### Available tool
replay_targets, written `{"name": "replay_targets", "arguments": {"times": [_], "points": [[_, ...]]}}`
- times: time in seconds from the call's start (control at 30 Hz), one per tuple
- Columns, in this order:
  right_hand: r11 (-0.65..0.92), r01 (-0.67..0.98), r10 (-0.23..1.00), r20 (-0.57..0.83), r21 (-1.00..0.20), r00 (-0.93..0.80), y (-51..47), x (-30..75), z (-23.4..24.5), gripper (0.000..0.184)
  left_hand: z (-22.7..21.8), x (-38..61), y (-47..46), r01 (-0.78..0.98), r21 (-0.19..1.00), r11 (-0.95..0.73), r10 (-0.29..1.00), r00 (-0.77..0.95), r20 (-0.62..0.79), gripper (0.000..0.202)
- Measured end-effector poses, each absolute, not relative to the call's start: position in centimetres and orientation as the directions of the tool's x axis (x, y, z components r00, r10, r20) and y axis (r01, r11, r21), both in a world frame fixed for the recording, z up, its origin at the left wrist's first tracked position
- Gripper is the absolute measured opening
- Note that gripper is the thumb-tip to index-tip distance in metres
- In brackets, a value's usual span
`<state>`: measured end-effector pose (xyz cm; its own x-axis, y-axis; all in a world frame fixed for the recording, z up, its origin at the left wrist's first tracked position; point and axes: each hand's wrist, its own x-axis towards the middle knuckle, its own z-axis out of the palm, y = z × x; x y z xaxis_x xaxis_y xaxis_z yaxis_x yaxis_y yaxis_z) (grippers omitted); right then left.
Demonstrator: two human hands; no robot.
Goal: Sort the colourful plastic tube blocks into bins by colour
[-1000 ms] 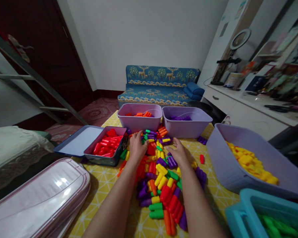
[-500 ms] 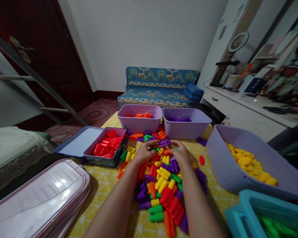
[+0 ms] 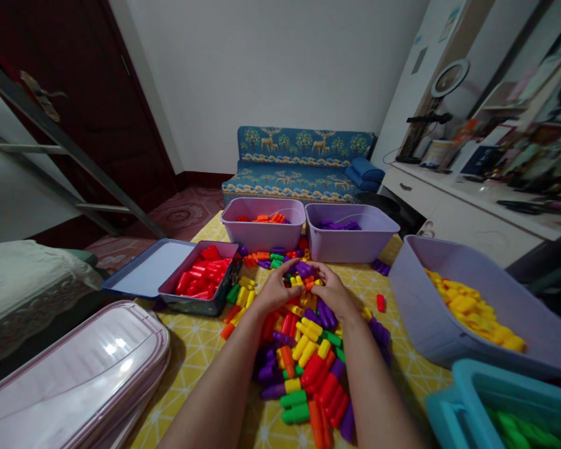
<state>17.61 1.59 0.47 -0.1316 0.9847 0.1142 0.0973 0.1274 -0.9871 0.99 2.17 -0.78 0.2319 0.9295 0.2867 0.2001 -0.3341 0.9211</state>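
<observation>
A heap of bullet-shaped plastic building blocks (image 3: pixel 308 349) in red, yellow, purple, green and orange covers the middle of the table. At the heap's far part, my left hand (image 3: pixel 277 290) and my right hand (image 3: pixel 334 292) face each other with curved fingers. Between their fingertips is a purple block (image 3: pixel 303 269), touched from both sides. The thumbs stay apart, with orange and yellow blocks showing below them. Some fingers of both hands are hidden behind the knuckles.
Lilac bins hold orange (image 3: pixel 264 237), purple (image 3: pixel 350 246) and yellow blocks (image 3: pixel 416 312). A tin box (image 3: pixel 215 304) at left contains red ones; a turquoise bin (image 3: pixel 467 399) at right has green ones. Stacked pale lids (image 3: pixel 75 374) lie front left. A single red block (image 3: pixel 381 303) lies right of the heap.
My hands have drawn closer together, the right one moving left. The purple block between them has shifted slightly left. The bins stay where they were.
</observation>
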Motion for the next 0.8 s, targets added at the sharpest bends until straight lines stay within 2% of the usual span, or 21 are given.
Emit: {"name": "replay_targets", "arguments": {"times": [0.07, 0.13, 0.4, 0.6, 0.7, 0.8], "points": [[0.074, 0.020, 0.984, 0.069, -0.997, -0.165, 1.3, 17.6, 1.3, 0.053, -1.0, 0.9, 2.5, 0.096, 0.944, -0.314, 0.935, 0.206, 0.290, 0.065], [0.055, 0.003, 0.983, 0.054, -0.998, -0.177, 1.1, 17.6, 1.6, 0.049, -1.2, 0.8, 2.8, 0.086, 0.952, -0.294, 0.948, 0.157, 0.278, 0.055], [0.268, 0.263, 0.963, 0.254, -0.927, -0.085, 1.6, 17.0, 0.6, 0.037, -0.8, 0.6, 2.9, 0.202, 0.931, -0.304, 0.953, 0.073, 0.295, 0.032], [0.260, 0.297, 0.963, 0.269, -0.919, -0.011, 1.9, 16.5, 0.2, 0.045, -0.9, 0.5, 2.7, 0.362, 0.828, -0.428, 0.901, 0.099, 0.422, 0.037], [0.237, 0.276, 0.968, 0.251, -0.931, 0.013, 2.1, 16.4, -0.1, 0.041, -0.7, 0.7, 2.5, 0.403, 0.820, -0.407, 0.909, 0.086, 0.408, 0.044], [0.211, 0.294, 0.974, 0.228, -0.932, 0.023, 2.1, 16.4, -0.1, 0.038, -0.3, 0.8, 2.2, 0.359, 0.842, -0.402, 0.914, 0.099, 0.394, 0.049]]}}
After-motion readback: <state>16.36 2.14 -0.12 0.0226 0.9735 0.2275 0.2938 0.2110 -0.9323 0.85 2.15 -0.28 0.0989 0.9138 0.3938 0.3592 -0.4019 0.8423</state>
